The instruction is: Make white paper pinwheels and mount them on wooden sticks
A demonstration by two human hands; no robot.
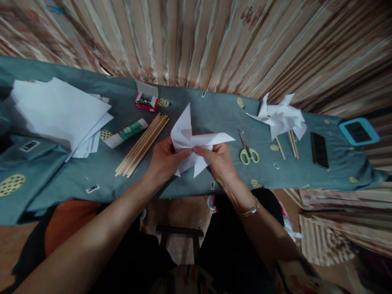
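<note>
Between my two hands, above the front middle of the table, is a white paper pinwheel (183,130) with its blades folded in toward the centre. My left hand (165,157) grips its left side, thumb pressed on the centre and fingers behind the paper. From the right, my right hand (219,159) holds it too, its thumb tip meeting the left thumb at the middle. Whether a pin sits under the thumbs is hidden. Scissors with green handles (249,155) lie just right of my right hand. A bundle of wooden sticks (142,145) lies beside my left hand.
A glue stick (130,130) and an open red box of small metal pins (146,102) lie left of centre. White paper sheets (58,110) are stacked far left. Finished pinwheels on sticks (283,116), a black phone (319,150) and a blue-framed device (358,131) are on the right.
</note>
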